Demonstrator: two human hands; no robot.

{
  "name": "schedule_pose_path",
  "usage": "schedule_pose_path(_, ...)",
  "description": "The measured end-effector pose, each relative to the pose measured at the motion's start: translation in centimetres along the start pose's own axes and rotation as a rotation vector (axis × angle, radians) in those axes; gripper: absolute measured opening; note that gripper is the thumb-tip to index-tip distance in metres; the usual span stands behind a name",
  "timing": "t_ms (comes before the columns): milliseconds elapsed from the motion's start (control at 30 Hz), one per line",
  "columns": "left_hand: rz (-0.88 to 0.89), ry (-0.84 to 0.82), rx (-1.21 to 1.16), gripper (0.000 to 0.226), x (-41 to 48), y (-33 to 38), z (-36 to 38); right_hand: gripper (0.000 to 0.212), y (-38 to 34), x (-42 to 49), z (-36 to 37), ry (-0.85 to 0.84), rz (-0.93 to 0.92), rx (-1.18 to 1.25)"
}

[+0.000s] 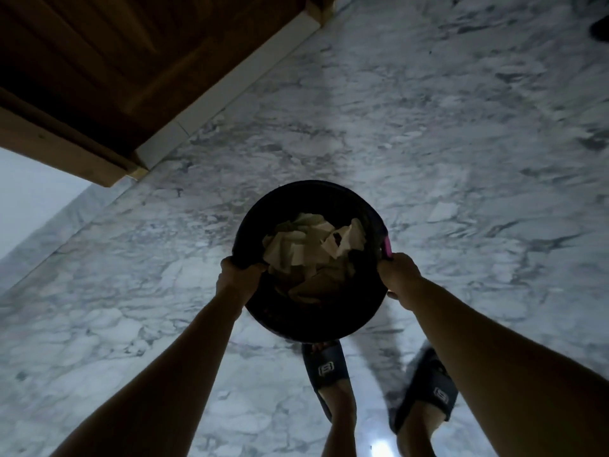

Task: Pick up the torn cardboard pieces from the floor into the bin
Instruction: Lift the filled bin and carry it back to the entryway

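Note:
A round black bin [306, 196] hangs above the marble floor, held between both hands. Several torn cardboard pieces [313, 249] lie piled inside it, pale and crumpled. My left hand [239, 275] grips the bin's left rim, fingers curled over the edge. My right hand [397, 275] grips the right rim beside a pink part of the bin [388, 247]. The marble floor that I can see has no loose cardboard on it.
A wooden door [99, 61] with a white threshold strip [230, 84] fills the upper left. Grey-white marble floor [428, 143] spreads all around. My two feet in dark slides [326, 371] stand below the bin. A dark object [599, 28] sits at the far right edge.

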State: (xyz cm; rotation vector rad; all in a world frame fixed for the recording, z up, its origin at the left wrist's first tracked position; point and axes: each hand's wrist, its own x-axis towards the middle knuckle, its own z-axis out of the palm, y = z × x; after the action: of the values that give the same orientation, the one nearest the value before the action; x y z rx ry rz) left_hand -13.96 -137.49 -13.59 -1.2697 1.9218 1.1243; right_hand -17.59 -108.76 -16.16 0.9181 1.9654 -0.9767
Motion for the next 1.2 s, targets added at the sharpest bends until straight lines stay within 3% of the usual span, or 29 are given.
schedule_pose_path(167,0.074,-0.053,0.08,0.063,-7.7,6.8,0.2,0.03,0.7,-5.6,-8.9,0.06,0.092,0.137)
schedule_pose_path(367,0.204,-0.23,0.297,0.079,-19.9,16.1,3.4,0.037,4.0,-16.4,-24.6,0.168,0.151,0.268)
schedule_pose_path(533,0.393,-0.347,0.498,0.048,-36.1,25.2,10.2,0.035,10.4,-24.2,-38.5,0.293,0.145,0.411)
schedule_pose_path(700,0.544,-0.372,0.645,0.028,-49.0,30.7,20.3,0.026,18.4,-29.0,-51.0,0.396,0.132,0.568)
schedule_pose_path(1033,0.754,-0.412,0.887,0.032,-68.8,35.7,47.7,0.01,38.7,-32.4,-71.9,0.584,0.209,0.876)
schedule_pose_path(1200,0.854,-0.46,0.969,0.032,-74.3,36.7,61.4,0.015,47.4,-30.7,-78.8,0.649,0.271,0.991)
